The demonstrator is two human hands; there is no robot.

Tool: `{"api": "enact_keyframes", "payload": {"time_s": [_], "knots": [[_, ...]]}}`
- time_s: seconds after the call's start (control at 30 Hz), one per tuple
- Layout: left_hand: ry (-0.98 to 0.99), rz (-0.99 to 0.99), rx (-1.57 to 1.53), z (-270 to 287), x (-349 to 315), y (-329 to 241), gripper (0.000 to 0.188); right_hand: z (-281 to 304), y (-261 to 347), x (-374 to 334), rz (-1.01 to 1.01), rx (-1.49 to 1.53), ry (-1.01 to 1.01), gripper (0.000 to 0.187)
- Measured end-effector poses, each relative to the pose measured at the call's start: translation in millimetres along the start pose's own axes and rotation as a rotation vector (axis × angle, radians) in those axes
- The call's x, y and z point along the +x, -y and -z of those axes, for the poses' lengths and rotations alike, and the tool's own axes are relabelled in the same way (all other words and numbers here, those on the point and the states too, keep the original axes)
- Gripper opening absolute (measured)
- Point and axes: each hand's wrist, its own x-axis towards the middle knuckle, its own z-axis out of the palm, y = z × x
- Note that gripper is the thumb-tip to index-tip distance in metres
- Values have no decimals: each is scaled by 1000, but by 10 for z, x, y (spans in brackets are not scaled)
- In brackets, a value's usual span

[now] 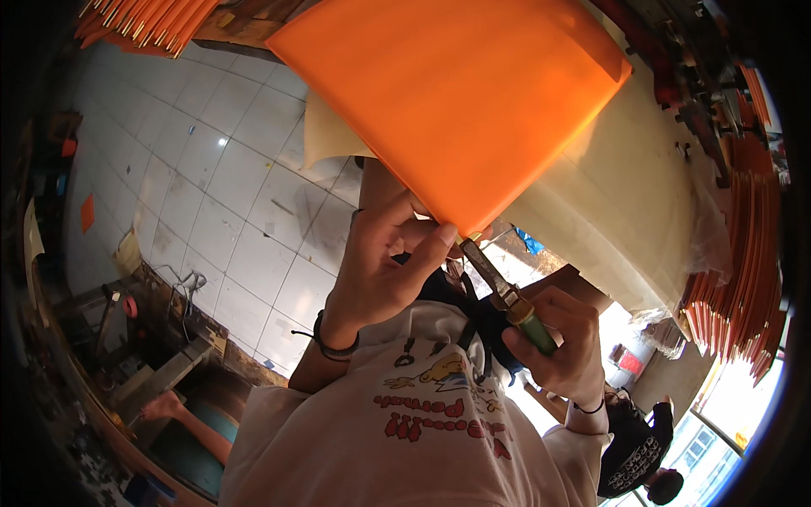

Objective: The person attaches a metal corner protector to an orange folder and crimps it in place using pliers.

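Note:
A large flat orange folder-like cover (456,101) spreads across the upper middle, one corner pointing down toward me. My left hand (384,262) pinches that corner between thumb and fingers. In my right hand (562,342) is a pair of pliers (498,283) with a green grip and worn metal jaws. The jaw tips meet the cover's corner just beside my left thumb, where a small gold-coloured bit of metal shows. Whether the jaws are closed on that bit is too small to tell.
Stacks of orange covers stand at the right (735,279) and upper left (152,25). Pale sheeting (625,194) drapes the work surface under the cover. White floor tiles (245,186) lie left. A person in black (629,439) is lower right; another person's bare foot (165,406) shows lower left.

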Motion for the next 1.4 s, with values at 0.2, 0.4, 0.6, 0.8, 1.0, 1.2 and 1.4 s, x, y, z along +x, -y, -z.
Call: {"api": "enact_keyframes", "payload": {"time_s": [0.2, 0.4, 0.6, 0.8, 1.0, 1.2, 1.4], "knots": [[11, 38, 89, -15, 5, -87, 14, 46, 60, 13, -108, -114, 36, 24], [-10, 27, 29, -58, -5, -78, 12, 10, 4, 36, 16, -95, 11, 20], [-21, 38, 84, -29, -13, -61, 12, 3, 17, 38, 66, -60, 29, 21], [-19, 36, 27, -54, 1, -67, 14, -20, -9, 4, -48, 29, 103, 25], [-50, 17, -57, -60, 0, -12, 19, -31, -42, 7, -56, 60, 137, 23], [-41, 12, -28, -36, -1, 0, 21, -37, -30, 15, -35, 58, 133, 21], [-36, 3, -17, -30, 1, 12, 23, -24, -13, 29, -64, 69, 160, 21]]}}
